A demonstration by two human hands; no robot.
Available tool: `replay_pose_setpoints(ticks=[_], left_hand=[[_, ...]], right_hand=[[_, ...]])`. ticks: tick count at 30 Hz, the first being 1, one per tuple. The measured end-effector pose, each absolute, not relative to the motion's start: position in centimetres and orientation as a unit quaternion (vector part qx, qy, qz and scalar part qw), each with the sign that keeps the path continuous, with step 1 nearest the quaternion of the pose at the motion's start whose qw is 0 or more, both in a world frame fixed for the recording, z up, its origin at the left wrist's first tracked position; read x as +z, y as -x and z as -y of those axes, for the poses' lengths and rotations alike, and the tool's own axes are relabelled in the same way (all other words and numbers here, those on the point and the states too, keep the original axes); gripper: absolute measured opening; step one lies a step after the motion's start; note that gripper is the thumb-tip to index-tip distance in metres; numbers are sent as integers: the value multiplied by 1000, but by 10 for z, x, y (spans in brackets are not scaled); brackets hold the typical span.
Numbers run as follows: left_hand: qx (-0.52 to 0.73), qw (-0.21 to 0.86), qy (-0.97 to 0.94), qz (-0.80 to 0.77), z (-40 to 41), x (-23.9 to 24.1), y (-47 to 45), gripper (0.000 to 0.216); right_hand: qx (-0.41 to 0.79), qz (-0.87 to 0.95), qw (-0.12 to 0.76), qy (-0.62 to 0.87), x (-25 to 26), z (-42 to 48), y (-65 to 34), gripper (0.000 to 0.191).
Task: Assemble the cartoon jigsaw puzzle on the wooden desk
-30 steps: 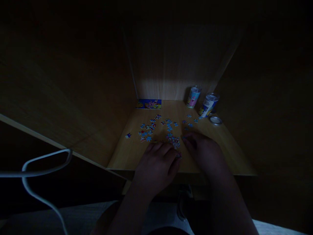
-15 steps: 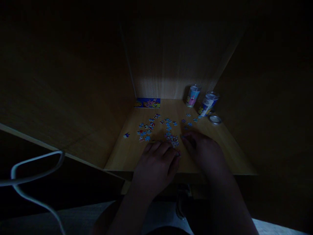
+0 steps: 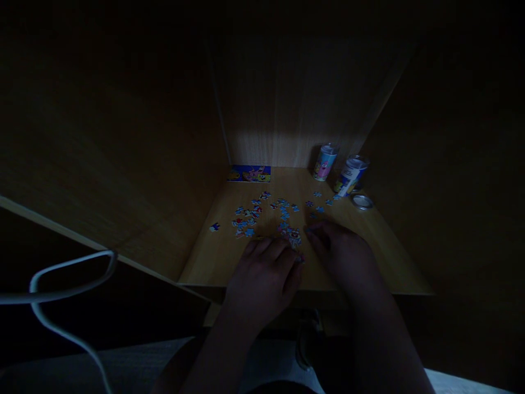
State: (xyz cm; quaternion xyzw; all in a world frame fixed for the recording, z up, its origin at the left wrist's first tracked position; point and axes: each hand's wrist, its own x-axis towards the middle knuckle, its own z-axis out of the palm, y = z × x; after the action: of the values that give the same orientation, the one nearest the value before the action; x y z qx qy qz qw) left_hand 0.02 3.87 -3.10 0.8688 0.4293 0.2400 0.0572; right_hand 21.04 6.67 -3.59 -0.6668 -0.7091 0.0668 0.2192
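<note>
The scene is dim. My left hand (image 3: 262, 273) rests low over the wooden surface, its fingers curled and the thumb closed against the index finger on a small jigsaw puzzle piece (image 3: 301, 258). To its right, my right hand (image 3: 346, 251) is in a pinch, with a small bluish bit at its fingertips that looks like a puzzle piece. Just beyond and between the hands lies a cluster of puzzle pieces (image 3: 293, 235), some seemingly joined. Several loose pieces (image 3: 248, 216) are scattered beyond my left hand, and several blue ones (image 3: 320, 209) beyond my right.
Two cartoon-printed cans, one at the back (image 3: 326, 162) and one nearer (image 3: 351, 175), stand at the right. A round lid (image 3: 362, 202) lies beside them. At the back left is a blue cartoon picture card (image 3: 249, 173). Wooden panels enclose the surface; a white cable (image 3: 61, 331) hangs at left.
The whole view has shifted very slightly. Both hands keep nearly the same pose and place, and the pieces lie as before.
</note>
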Motion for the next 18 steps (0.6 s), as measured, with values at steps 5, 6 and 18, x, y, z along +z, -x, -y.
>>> replay_pose_setpoints(ticks=[5,6,18], left_hand=[[236,56,-869,-431,-39,-31,-1,13],[236,55,-869,-431,-39,-31,-1,13],[239,54,-868,-431,-38,-32,-2,11]], right_hand=[[62,715,219,660,-36,-67,-211,25],[63,715,220,660,-36,-67,-211,25],[83,726,226,644,-36,-66,-213,25]])
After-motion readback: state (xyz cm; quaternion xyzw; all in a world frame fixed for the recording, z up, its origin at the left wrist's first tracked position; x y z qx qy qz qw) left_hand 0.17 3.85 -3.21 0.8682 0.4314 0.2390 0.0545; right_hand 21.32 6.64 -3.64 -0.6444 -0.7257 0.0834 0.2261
